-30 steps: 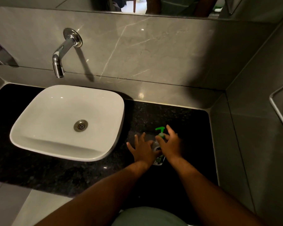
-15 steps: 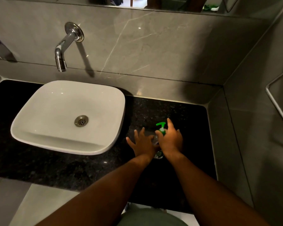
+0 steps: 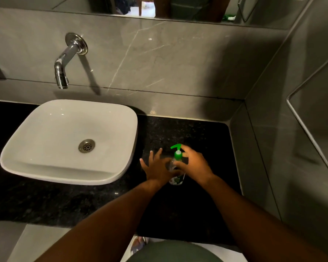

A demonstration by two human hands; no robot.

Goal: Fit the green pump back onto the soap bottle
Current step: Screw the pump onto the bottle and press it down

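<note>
i'm looking down into a corner of a bathroom: grey stone-look wall [image 3: 159, 59] with pale veins behind, a second grey wall closing in on the right, and a strip of mirror [image 3: 121, 6] along the very top. the bench [image 3: 45, 201] is black speckled stone, glossy, running from the left edge to the right wall, with pale floor showing below its front edge. on its left half sits a white, rounded-square basin [image 3: 36, 129] with a metal drain [image 3: 86, 146] in its bowl (dry, as far as i can see). a chrome tap [image 3: 64, 63] comes out of the back wall and hangs over the basin's rear rim.

both forearms reach in from the bottom of the view toward the right half of the bench. the clear soap bottle [image 3: 176, 176] stands upright on the stone, just beside the basin's right corner but apart from it, with a printed label low on its front. my left hand [image 3: 157, 169] has its grip around the bottle's body from the left, outer fingers fanned out wide. my right hand [image 3: 193, 163] has its grip pinched narrow on the collar of the green pump [image 3: 177, 152], which sits on the bottle's neck, nozzle pointing left toward the basin. whether the collar is fully seated i cannot tell.
</note>
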